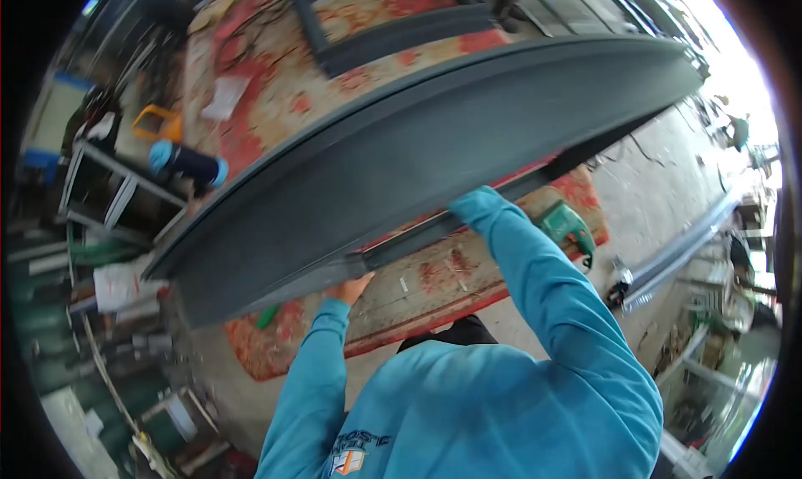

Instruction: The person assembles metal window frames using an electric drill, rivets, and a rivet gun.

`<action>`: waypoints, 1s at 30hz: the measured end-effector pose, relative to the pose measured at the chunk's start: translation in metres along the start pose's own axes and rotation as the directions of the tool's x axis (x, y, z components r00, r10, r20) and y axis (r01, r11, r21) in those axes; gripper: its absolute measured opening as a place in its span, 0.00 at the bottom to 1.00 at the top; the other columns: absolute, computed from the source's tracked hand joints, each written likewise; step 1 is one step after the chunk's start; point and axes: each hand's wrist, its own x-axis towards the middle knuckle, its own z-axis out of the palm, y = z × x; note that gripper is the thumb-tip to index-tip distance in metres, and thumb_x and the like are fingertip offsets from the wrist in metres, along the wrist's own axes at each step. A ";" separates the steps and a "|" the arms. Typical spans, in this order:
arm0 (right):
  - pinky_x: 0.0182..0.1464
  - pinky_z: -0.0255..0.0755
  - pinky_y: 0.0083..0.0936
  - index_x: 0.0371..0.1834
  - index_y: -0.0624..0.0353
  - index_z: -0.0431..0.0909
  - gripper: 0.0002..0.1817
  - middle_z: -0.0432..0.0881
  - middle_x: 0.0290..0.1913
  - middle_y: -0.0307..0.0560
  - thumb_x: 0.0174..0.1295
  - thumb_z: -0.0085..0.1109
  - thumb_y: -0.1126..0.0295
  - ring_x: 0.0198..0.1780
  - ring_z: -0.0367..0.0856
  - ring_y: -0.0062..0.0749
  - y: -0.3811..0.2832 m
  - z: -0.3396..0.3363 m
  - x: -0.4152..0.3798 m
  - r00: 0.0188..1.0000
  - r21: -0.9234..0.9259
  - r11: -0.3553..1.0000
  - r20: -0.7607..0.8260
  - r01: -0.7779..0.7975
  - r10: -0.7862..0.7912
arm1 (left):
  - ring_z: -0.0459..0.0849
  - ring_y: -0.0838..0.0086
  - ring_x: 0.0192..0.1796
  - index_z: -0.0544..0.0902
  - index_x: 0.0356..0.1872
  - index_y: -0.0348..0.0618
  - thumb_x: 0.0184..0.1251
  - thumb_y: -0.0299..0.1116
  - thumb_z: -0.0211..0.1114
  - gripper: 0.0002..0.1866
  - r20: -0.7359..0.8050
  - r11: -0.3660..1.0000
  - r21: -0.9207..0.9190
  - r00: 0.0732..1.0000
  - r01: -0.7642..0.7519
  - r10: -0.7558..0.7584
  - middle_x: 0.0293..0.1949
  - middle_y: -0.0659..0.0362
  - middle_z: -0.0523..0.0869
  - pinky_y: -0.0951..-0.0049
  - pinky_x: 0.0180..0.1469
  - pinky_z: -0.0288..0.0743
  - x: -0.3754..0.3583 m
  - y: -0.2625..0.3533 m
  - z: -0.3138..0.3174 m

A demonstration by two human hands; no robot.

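A long dark grey panel (434, 136) with a raised rim stretches slantwise across the view, tilted above a red-stained work table (434, 299). At its near lower edge my left hand (357, 289) grips it, some of the fingers out of sight. My right arm, in a blue sleeve (480, 207), reaches to the panel's near side further right; the hand itself is hidden there. Beneath the panel, a dark frame bar (418, 237) shows between my arms. A green power tool (568, 228) lies on the table right of my right forearm.
Beyond the panel lies another dark grey frame (401, 40) on the table. A blue bottle (190, 163) and an orange object (159, 124) are at the left. Long metal profiles (685, 241) lie on the right floor. Cluttered racks line the left side.
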 end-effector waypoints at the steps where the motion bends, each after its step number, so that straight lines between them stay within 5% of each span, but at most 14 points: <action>1: 0.59 0.68 0.47 0.56 0.52 0.79 0.25 0.84 0.48 0.51 0.53 0.65 0.60 0.56 0.79 0.47 0.009 0.027 0.010 0.950 -0.039 0.997 -0.302 0.074 -0.082 | 0.82 0.51 0.47 0.83 0.44 0.43 0.54 0.49 0.73 0.23 -0.009 0.999 0.000 0.999 0.035 -0.035 0.43 0.49 0.85 0.52 0.54 0.73 0.000 0.005 -0.005; 2: 0.60 0.67 0.46 0.57 0.54 0.77 0.25 0.82 0.53 0.52 0.54 0.64 0.64 0.60 0.76 0.48 0.014 0.052 0.014 0.808 -0.080 0.989 -0.571 0.121 -0.146 | 0.82 0.51 0.47 0.83 0.44 0.43 0.54 0.49 0.73 0.23 -0.007 0.997 0.015 0.998 0.069 -0.069 0.43 0.49 0.85 0.52 0.54 0.73 -0.004 0.004 -0.007; 5: 0.61 0.66 0.47 0.60 0.57 0.74 0.26 0.76 0.60 0.54 0.54 0.64 0.68 0.64 0.71 0.49 0.016 0.053 0.007 0.807 -0.091 0.985 -0.565 0.146 -0.172 | 0.82 0.50 0.47 0.83 0.44 0.42 0.53 0.48 0.74 0.23 0.060 0.996 -0.001 0.994 0.094 -0.094 0.43 0.49 0.85 0.52 0.51 0.74 -0.002 0.004 -0.006; 6: 0.61 0.66 0.47 0.60 0.57 0.74 0.26 0.76 0.60 0.54 0.54 0.64 0.68 0.64 0.71 0.49 0.010 0.046 -0.001 0.812 -0.089 0.984 -0.557 0.153 -0.177 | 0.82 0.51 0.46 0.84 0.43 0.42 0.53 0.48 0.74 0.22 0.074 0.995 -0.003 0.993 0.096 -0.096 0.42 0.49 0.85 0.52 0.49 0.74 -0.003 0.007 -0.008; 8: 0.62 0.66 0.47 0.59 0.59 0.74 0.25 0.76 0.60 0.53 0.55 0.62 0.70 0.63 0.71 0.51 -0.005 0.029 -0.020 0.983 0.152 0.987 -0.184 0.047 -0.018 | 0.82 0.51 0.44 0.84 0.40 0.42 0.53 0.48 0.74 0.21 0.096 0.993 -0.036 0.989 0.112 -0.109 0.41 0.49 0.86 0.52 0.48 0.75 -0.002 0.006 -0.007; 10: 0.62 0.66 0.45 0.59 0.58 0.75 0.26 0.77 0.57 0.52 0.55 0.65 0.66 0.61 0.73 0.50 -0.021 0.025 -0.040 0.955 0.118 0.986 -0.284 0.119 -0.082 | 0.83 0.52 0.43 0.85 0.38 0.42 0.53 0.47 0.74 0.20 0.092 0.989 -0.104 0.991 0.109 -0.100 0.39 0.50 0.86 0.53 0.48 0.75 -0.003 0.009 -0.012; 12: 0.63 0.65 0.43 0.59 0.56 0.75 0.28 0.78 0.54 0.50 0.53 0.68 0.62 0.61 0.74 0.48 -0.038 0.017 -0.064 0.962 0.320 0.908 -0.112 0.271 -0.248 | 0.83 0.53 0.43 0.85 0.38 0.43 0.52 0.47 0.75 0.20 0.068 0.992 -0.086 0.994 0.096 -0.090 0.40 0.50 0.86 0.54 0.48 0.75 -0.005 0.007 -0.010; 14: 0.63 0.64 0.43 0.61 0.52 0.75 0.31 0.79 0.53 0.47 0.51 0.70 0.59 0.60 0.74 0.43 -0.045 0.045 -0.074 0.949 0.216 0.930 -0.172 0.297 -0.263 | 0.83 0.54 0.44 0.86 0.38 0.42 0.52 0.46 0.76 0.20 0.083 0.972 -0.130 0.979 0.196 -0.186 0.40 0.51 0.87 0.55 0.48 0.74 -0.004 0.016 -0.017; 17: 0.60 0.63 0.42 0.64 0.47 0.73 0.35 0.79 0.53 0.41 0.49 0.73 0.60 0.58 0.74 0.40 -0.047 0.058 -0.082 0.948 0.131 0.955 -0.219 0.265 -0.233 | 0.84 0.56 0.42 0.86 0.38 0.41 0.52 0.44 0.76 0.19 -0.008 0.982 -0.186 0.999 0.043 -0.045 0.39 0.52 0.87 0.56 0.47 0.75 -0.009 0.000 -0.003; 20: 0.61 0.62 0.41 0.65 0.46 0.73 0.35 0.79 0.53 0.41 0.49 0.73 0.61 0.59 0.74 0.40 -0.050 0.058 -0.084 0.954 0.139 0.960 -0.218 0.241 -0.208 | 0.84 0.56 0.38 0.86 0.39 0.42 0.53 0.42 0.75 0.18 0.115 0.943 -0.271 0.979 0.194 -0.169 0.37 0.52 0.87 0.58 0.44 0.76 -0.006 0.010 -0.015; 24: 0.61 0.61 0.40 0.65 0.47 0.72 0.36 0.79 0.55 0.41 0.49 0.72 0.61 0.59 0.73 0.40 -0.046 0.062 -0.084 0.942 0.146 0.951 -0.238 0.274 -0.235 | 0.85 0.55 0.37 0.86 0.39 0.42 0.52 0.40 0.75 0.16 0.018 0.975 -0.194 0.994 0.105 -0.103 0.34 0.51 0.87 0.59 0.43 0.77 -0.012 -0.004 -0.006; 30: 0.61 0.61 0.40 0.65 0.47 0.72 0.35 0.79 0.56 0.41 0.50 0.72 0.62 0.60 0.73 0.40 -0.045 0.061 -0.083 0.952 0.168 0.949 -0.202 0.267 -0.232 | 0.84 0.53 0.47 0.84 0.45 0.41 0.51 0.37 0.76 0.20 0.018 0.972 -0.153 0.984 0.178 -0.178 0.42 0.49 0.87 0.59 0.50 0.77 -0.016 -0.009 -0.034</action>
